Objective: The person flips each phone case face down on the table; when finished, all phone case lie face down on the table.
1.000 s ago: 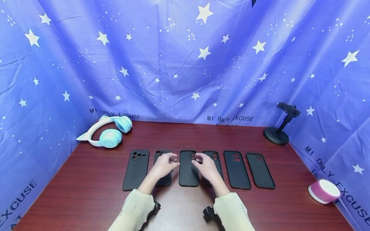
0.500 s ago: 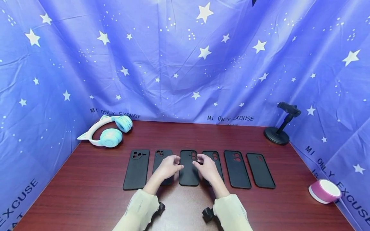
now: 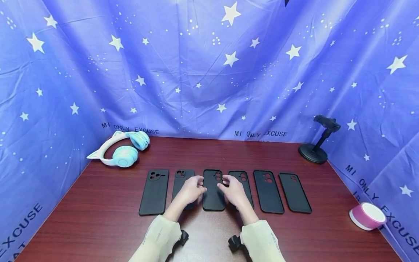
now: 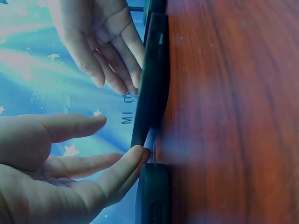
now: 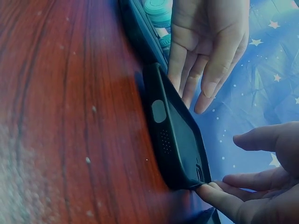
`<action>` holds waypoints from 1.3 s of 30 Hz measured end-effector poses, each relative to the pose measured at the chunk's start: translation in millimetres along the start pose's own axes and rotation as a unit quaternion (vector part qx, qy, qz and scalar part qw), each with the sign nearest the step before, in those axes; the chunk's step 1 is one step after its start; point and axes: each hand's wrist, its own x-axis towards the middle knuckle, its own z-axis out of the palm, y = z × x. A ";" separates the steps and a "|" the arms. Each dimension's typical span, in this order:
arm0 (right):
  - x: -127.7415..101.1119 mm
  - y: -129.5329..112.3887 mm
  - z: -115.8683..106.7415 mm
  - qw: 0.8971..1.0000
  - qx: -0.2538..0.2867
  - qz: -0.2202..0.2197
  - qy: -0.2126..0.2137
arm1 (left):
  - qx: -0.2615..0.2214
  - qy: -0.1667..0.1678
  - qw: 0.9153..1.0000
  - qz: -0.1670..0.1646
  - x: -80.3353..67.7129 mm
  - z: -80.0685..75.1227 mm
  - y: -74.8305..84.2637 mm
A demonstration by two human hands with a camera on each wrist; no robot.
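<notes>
A black phone case [image 3: 212, 194] lies open side up in the middle of a row of several black cases. From its left side my left hand [image 3: 191, 189] reaches in, fingers fairly straight and thumb apart. My right hand [image 3: 234, 190] mirrors it on the right side. In the right wrist view, the right fingertips [image 5: 205, 190] meet the corner of the case [image 5: 161, 126]. The left wrist view has the left fingertips [image 4: 136, 151] right at the edge of the case [image 4: 152, 79]. Beneath my hands, the neighbouring left case [image 3: 180, 183] and right case [image 3: 247, 187] are partly hidden.
Another case [image 3: 154, 194] ends the row at left; two more, a near case [image 3: 269, 193] and an outer case [image 3: 295, 194], lie right. Blue cat-ear headphones [image 3: 125, 156] sit back left. A black phone stand [image 3: 313, 153] and a pink-and-white cylinder [image 3: 367, 217] stand right.
My left hand has moved right, from over the second case to the left edge of the middle one. My right hand has hardly moved.
</notes>
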 end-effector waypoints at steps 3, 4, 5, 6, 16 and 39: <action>-0.4 0.3 0.1 1.000 0.006 0.004 -0.003 | -0.005 0.004 1.000 -0.002 0.5 0.2 0.2; -0.3 0.2 0.2 1.000 0.007 0.004 -0.003 | -0.007 0.006 1.000 -0.004 0.7 0.4 0.2; 0.1 0.3 0.4 1.000 0.010 0.007 -0.004 | -0.010 0.010 1.000 -0.005 1.0 0.6 0.1; 0.4 0.0 0.3 1.000 0.011 0.007 -0.005 | -0.012 0.013 1.000 -0.006 1.4 0.9 -0.2; -1.0 0.7 -0.2 1.000 0.022 0.010 -0.018 | -0.025 0.042 0.999 0.005 2.5 2.9 -3.4; -1.4 -0.4 2.0 0.999 0.035 -0.010 -0.030 | -0.062 0.052 0.993 0.085 1.6 1.1 -1.0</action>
